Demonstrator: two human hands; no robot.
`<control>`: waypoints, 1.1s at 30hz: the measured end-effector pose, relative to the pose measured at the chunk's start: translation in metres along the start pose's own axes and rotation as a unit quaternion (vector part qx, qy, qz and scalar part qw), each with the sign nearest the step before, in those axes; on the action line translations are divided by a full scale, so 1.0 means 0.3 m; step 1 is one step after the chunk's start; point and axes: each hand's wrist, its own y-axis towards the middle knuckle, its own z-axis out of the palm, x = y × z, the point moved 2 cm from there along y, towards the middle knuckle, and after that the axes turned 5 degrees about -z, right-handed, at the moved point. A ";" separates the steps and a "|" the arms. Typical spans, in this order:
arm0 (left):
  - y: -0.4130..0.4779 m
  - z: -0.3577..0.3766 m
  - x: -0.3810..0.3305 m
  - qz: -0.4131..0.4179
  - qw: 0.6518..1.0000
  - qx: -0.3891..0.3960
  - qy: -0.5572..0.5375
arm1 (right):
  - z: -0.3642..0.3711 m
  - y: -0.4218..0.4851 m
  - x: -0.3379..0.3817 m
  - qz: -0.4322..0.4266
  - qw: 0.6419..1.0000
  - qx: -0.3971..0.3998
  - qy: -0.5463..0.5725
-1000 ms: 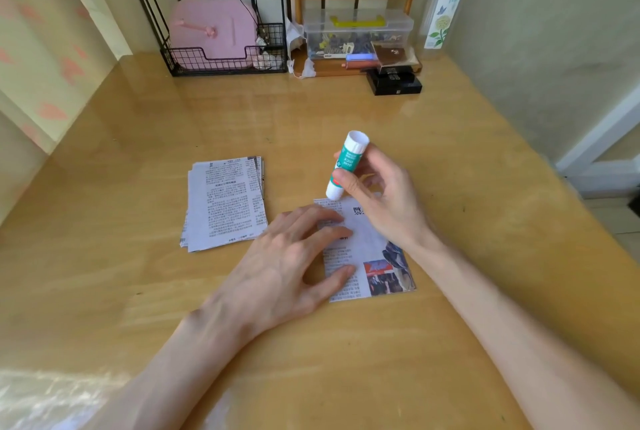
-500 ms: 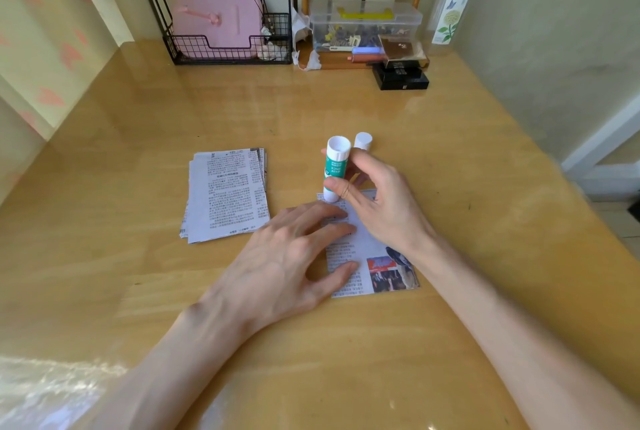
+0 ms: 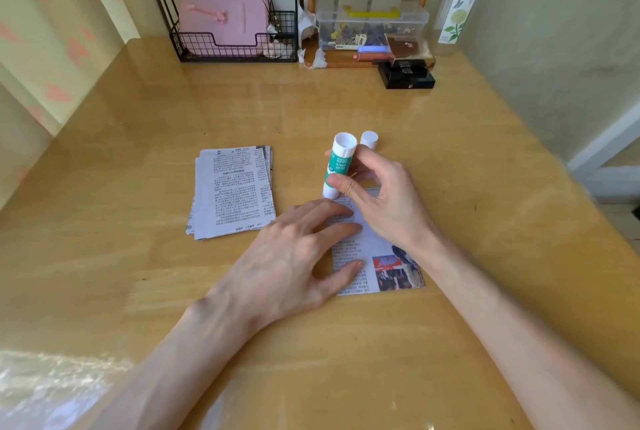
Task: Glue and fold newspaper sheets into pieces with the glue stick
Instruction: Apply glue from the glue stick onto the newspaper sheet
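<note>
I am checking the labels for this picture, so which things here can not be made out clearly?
- Head view: the lower end of the glue stick faces down onto the newspaper sheet, so the glue is hidden.
- Head view: the left hand covers the sheet's left edge; the right hand covers its far part.
- Head view: print on the newspaper stack is too small to read.
- Head view: the top edge cuts off the bottle.

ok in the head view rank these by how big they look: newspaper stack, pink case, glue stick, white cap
1. newspaper stack and pink case: they look about alike, and the case stands farther away, so not ranked
2. glue stick
3. white cap
</note>
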 end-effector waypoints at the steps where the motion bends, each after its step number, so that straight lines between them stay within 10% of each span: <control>1: 0.000 0.000 0.000 0.001 1.000 -0.001 0.002 | -0.001 0.000 -0.002 0.007 1.000 -0.002 0.008; 33: 0.000 0.002 0.004 -0.007 1.000 0.002 -0.003 | 0.010 -0.004 -0.008 -0.027 0.998 0.008 -0.051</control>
